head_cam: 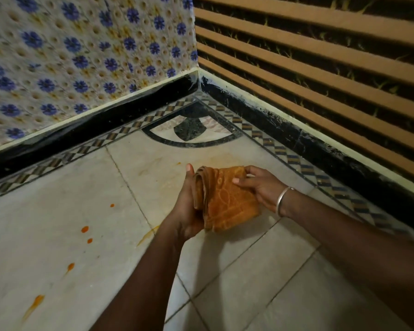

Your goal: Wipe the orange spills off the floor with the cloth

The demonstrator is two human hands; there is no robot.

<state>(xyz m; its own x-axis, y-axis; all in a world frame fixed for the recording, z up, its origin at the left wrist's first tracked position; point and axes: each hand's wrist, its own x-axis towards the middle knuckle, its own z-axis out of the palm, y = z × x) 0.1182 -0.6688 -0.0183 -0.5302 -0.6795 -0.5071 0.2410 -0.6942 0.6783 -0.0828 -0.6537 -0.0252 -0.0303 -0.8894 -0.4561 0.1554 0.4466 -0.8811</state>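
**Orange on pale tile**

The cloth (225, 201) is orange-brown with a raised, scrolled pattern. Orange spills (85, 229) dot the pale grey floor (58, 211). A border (296, 161) of blue, brown and white diamonds edges it, and the corner has a black arc inlay (191, 130). The skirting (105, 123) is black. The flowered wall (81, 56) is white with blue blooms. The striped wall (320, 56) has brown bands on dark. The bangle (283, 199) is silver.

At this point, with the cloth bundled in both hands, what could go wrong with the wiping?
1. The cloth is orange like the drops, so a soiled fold may go unnoticed and smear the floor.
2. Those drops lie scattered left of the left hand and right hand; some could be missed.
3. The streak beside the tile joint might get pushed into it.
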